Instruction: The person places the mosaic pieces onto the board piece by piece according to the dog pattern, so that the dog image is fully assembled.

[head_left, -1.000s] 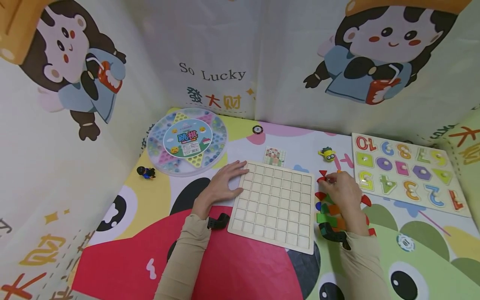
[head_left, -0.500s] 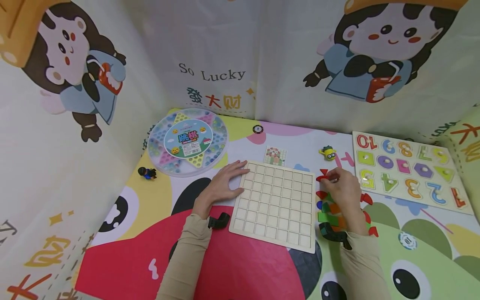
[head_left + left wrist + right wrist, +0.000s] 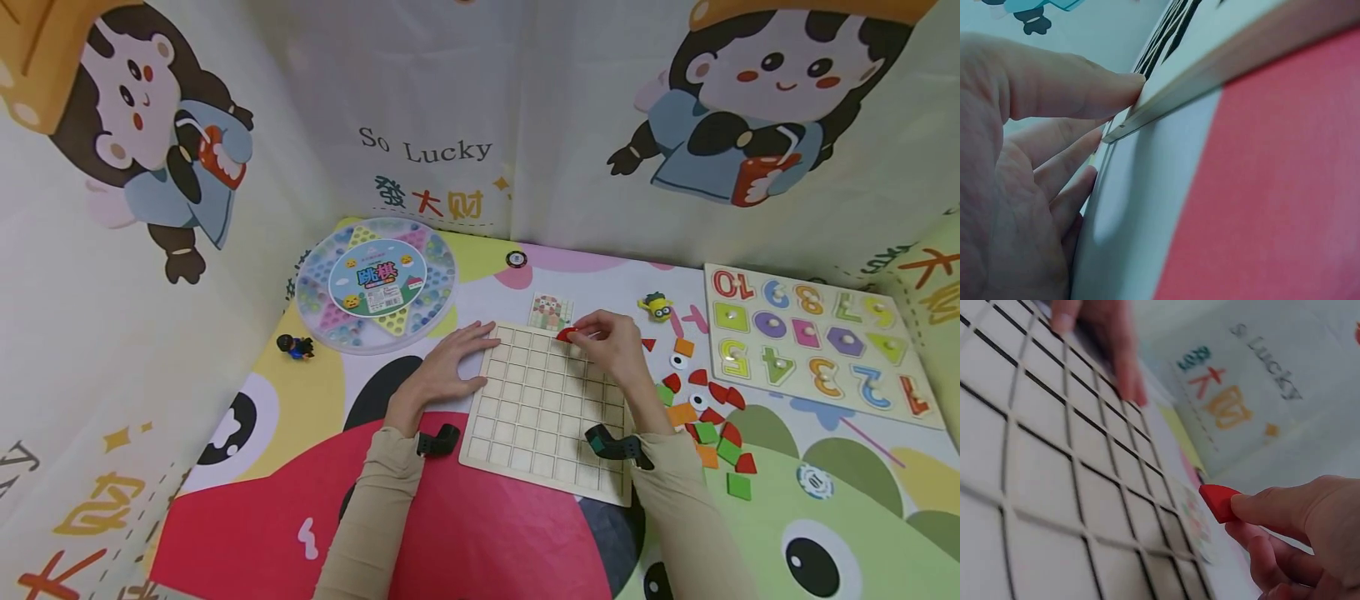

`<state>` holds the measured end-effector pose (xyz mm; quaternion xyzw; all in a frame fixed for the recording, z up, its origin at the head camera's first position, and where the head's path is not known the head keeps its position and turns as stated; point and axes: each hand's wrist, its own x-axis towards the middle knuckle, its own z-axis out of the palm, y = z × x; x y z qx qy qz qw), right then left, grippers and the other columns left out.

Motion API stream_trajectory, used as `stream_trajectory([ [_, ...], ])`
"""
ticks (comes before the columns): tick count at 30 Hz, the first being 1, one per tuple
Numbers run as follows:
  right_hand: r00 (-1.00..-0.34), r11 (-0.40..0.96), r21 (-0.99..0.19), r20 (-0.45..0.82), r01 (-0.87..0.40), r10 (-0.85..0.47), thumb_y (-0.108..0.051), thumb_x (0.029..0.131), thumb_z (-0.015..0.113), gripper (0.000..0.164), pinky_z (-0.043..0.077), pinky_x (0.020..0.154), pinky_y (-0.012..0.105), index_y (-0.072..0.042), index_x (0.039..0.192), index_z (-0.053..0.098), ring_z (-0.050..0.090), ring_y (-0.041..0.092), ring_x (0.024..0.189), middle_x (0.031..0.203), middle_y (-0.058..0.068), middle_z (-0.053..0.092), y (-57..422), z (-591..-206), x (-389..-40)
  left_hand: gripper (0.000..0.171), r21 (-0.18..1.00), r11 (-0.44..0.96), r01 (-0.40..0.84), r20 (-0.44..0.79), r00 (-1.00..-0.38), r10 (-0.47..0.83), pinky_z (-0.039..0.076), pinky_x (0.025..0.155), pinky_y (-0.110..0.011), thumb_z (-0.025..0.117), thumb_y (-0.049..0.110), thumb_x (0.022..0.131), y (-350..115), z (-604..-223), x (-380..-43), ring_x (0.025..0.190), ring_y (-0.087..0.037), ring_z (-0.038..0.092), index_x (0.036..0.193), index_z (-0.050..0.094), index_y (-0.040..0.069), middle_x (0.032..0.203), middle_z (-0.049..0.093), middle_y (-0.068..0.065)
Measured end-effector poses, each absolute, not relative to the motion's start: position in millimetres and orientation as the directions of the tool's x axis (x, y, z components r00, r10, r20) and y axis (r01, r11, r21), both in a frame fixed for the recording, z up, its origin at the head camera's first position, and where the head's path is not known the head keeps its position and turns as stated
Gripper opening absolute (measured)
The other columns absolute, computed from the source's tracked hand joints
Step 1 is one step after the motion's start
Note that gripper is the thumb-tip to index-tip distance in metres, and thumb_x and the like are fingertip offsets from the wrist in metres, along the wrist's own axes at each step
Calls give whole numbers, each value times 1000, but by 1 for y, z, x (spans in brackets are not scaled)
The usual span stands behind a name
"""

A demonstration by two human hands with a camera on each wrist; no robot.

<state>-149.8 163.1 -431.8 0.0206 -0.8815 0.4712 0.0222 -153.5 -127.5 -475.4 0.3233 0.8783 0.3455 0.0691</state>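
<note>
A pale wooden grid board (image 3: 543,417) lies in the middle of the table. My left hand (image 3: 442,371) rests at its left edge with the fingers spread; in the left wrist view the thumb (image 3: 1085,90) touches the board's rim. Over the board's far edge, my right hand (image 3: 618,350) pinches a red wooden piece with one curved side (image 3: 1219,501) between thumb and fingers. The piece looks held above the grid squares, near the far right part. A small picture card (image 3: 551,311) lies just behind the board, close to the right fingertips.
Loose red, green and orange pieces (image 3: 707,433) lie right of the board, with white discs among them. A number puzzle board (image 3: 813,342) is at the right, a round marble game box (image 3: 375,283) at the back left. Two small figures (image 3: 657,307) and poker chips (image 3: 814,482) lie about.
My right hand has moved left from the pile of loose pieces to the board's far edge, carrying the red piece. The left hand has stayed on the board's left edge.
</note>
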Motion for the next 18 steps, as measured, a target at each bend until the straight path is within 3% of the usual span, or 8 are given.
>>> stream_trajectory([
  [10,-992,530,-844,22,-83,-120,-5,87,72,12,51,61,29,2,97,73,67,29,77,83,14,71,112,-447,-164,61,658,549,515,94,-779,619,15,119,-52,67,23,84,-127,-475,-155,149,-29,21,141,54,6,158,35,-10],
  [18,-992,638,-768,-32,-55,-124,-12,91,70,14,48,61,31,-4,99,78,66,26,80,94,12,73,104,-451,-168,60,642,572,511,81,-787,612,15,120,-50,67,23,85,-128,-476,-154,149,-26,21,142,54,8,158,34,-7],
])
